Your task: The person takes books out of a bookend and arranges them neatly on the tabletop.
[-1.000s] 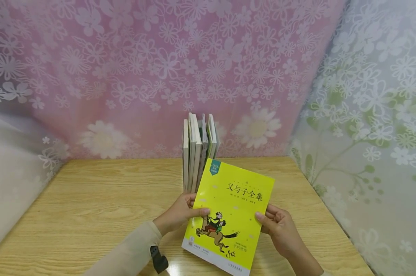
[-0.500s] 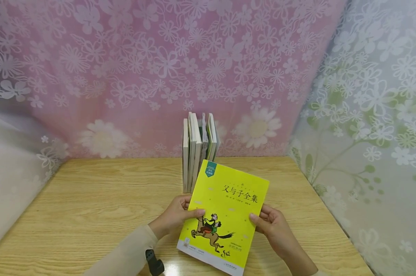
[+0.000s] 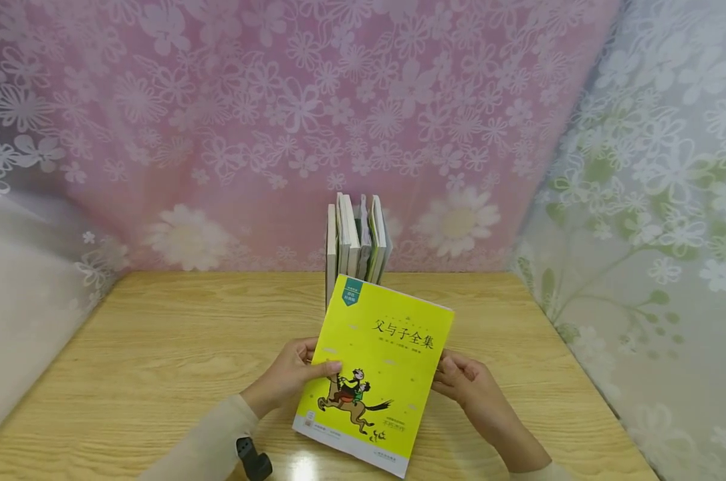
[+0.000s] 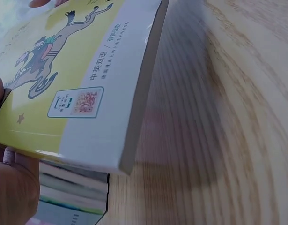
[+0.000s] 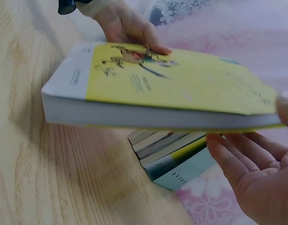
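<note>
A yellow paperback book (image 3: pixel 393 381) with a horse-and-riders drawing on its cover is held tilted above the table. My left hand (image 3: pixel 283 375) grips its left edge, thumb on the cover and fingers underneath. On the opposite side, my right hand (image 3: pixel 474 391) holds the right edge. In the right wrist view the right thumb (image 5: pixel 285 112) is at the page edge, while the fingers (image 5: pixel 232 159) support the book from below. The cover stands slightly raised from the pages there.
Several books (image 3: pixel 353 234) stand upright in a row at the back of the wooden table (image 3: pixel 206 321), partly hidden behind the yellow book. A pink flowered cloth (image 3: pixel 291 133) hangs behind them. A dark strap (image 3: pixel 253 459) shows by the left sleeve.
The yellow book and both hands have shifted left. My right thumb has slid off the front cover to the book's right edge. The standing books have stayed in place.
</note>
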Available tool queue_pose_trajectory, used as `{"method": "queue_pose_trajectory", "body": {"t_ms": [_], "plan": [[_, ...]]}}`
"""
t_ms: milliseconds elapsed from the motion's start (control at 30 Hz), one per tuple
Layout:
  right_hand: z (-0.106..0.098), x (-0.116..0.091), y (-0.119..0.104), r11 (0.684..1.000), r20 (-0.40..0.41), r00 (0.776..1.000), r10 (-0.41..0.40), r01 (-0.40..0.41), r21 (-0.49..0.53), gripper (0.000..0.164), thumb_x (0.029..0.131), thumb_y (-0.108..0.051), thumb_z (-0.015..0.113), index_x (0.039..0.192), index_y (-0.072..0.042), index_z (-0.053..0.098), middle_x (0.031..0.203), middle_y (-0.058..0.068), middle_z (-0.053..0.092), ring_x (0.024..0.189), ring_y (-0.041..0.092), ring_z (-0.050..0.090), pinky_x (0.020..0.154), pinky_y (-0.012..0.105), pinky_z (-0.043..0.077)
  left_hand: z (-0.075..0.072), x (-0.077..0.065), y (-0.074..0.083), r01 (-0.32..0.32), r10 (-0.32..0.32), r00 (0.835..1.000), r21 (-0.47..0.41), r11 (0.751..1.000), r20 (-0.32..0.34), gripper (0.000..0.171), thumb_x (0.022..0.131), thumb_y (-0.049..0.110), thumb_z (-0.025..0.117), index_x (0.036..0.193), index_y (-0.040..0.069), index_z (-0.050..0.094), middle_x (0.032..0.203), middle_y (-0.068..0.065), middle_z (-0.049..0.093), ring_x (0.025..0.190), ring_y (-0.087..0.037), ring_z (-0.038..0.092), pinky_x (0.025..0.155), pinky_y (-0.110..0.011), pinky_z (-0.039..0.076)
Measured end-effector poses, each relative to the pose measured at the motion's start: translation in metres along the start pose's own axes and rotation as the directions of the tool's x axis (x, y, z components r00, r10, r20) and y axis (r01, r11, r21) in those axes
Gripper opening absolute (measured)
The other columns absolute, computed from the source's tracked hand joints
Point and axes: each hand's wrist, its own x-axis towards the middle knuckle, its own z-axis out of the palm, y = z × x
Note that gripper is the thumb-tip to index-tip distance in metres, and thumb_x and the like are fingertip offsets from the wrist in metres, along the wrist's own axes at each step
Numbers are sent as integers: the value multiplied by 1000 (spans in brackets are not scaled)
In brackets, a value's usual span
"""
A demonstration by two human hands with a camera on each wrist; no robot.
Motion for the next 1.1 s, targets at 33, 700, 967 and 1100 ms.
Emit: {"method": "queue_pose_trajectory", "body": {"t_ms": [33, 700, 967, 1100], "plan": [[0, 1, 0, 1000, -14, 1000, -7, 7, 6, 55, 107, -23, 30, 142, 18, 23, 141, 34, 38, 115, 13, 60, 95, 32, 49, -2, -2, 0, 0, 0, 1000, 2, 1000, -3, 47, 89, 16, 70, 130, -1, 55, 110, -16, 70, 90, -30, 71, 76, -44, 57], [3, 62, 8, 987, -245, 957, -156, 143, -70, 46, 98, -18, 57, 137, 3, 47, 135, 19, 54, 118, 17, 59, 96, 30, 48, -67, -63, 4, -13, 21, 982, 48, 999, -188, 37, 94, 12, 61, 129, 1, 54, 104, -5, 73, 89, -33, 70, 74, -44, 58], [12, 97, -1, 989, -347, 927, -144, 126, -73, 50, 91, -22, 67, 134, -1, 53, 135, 20, 54, 112, 10, 62, 94, 22, 49, -92, -89, 8, 12, 11, 953, 72, 997, -302, 27, 96, 13, 59, 123, 13, 58, 101, -1, 74, 87, -28, 71, 73, -42, 58], [17, 110, -4, 986, -379, 912, -155, 120, -115, 47, 91, -23, 67, 132, -1, 55, 133, 16, 57, 112, 8, 61, 93, 20, 48, -101, -101, 7, 33, -14, 936, 49, 998, -353, 23, 97, 13, 58, 119, 19, 59, 100, 0, 74, 87, -26, 71, 73, -41, 58]]}}
